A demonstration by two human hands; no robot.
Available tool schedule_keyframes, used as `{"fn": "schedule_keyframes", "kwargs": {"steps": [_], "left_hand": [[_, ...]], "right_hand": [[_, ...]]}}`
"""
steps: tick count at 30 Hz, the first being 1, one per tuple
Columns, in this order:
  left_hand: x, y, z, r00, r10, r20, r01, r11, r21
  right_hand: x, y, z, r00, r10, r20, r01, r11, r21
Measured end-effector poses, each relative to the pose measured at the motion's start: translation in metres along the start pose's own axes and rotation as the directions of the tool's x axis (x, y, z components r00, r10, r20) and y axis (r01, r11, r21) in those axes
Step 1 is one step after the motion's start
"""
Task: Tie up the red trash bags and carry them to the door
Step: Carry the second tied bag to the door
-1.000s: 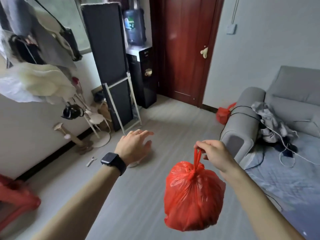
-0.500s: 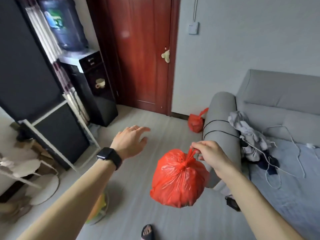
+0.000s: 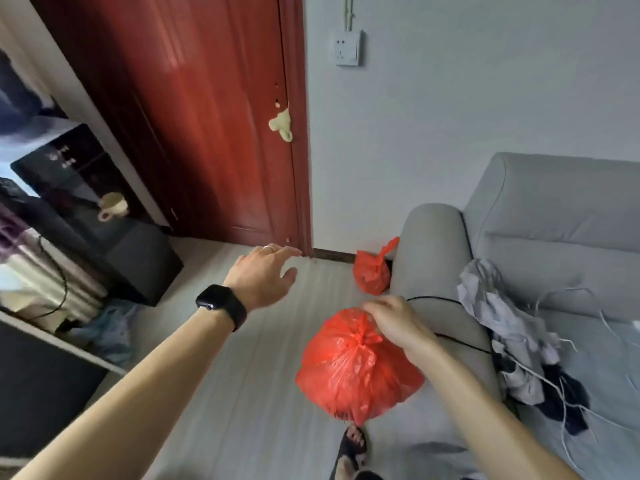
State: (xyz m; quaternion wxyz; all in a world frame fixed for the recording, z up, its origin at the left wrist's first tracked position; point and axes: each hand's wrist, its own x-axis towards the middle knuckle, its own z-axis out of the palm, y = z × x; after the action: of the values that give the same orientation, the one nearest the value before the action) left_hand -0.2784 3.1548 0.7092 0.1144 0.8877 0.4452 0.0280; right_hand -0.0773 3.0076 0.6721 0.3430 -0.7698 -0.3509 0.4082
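Door (image 3: 194, 116) looms closer than half-second back, carried bag (image 3: 356, 368) swung lower. Right hand (image 3: 398, 320) clamps knot, bag airborne over floor (image 3: 242, 375) beside sofa arm (image 3: 436, 271). Left hand (image 3: 263, 275) empty, fingers spread. Second bag (image 3: 372, 271) waits at door-side floor edge. Risk: thin plastic tearing, knot slipping mid-swing.

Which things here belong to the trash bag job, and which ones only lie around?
Job: held bag, gripped by right hand; floor bag beside sofa; door; left hand, free.
Lying about: clothes on sofa; mug; wall socket.
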Motion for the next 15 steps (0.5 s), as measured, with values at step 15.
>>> {"fn": "schedule_keyframes", "kwargs": {"steps": [15], "left_hand": [[0.343,-0.076,0.026,0.994,0.073,0.083,-0.069,0.997,-0.041]], "right_hand": [[0.339,-0.089,-0.038,0.987,0.159,0.025,-0.159,0.987,-0.011]]}}
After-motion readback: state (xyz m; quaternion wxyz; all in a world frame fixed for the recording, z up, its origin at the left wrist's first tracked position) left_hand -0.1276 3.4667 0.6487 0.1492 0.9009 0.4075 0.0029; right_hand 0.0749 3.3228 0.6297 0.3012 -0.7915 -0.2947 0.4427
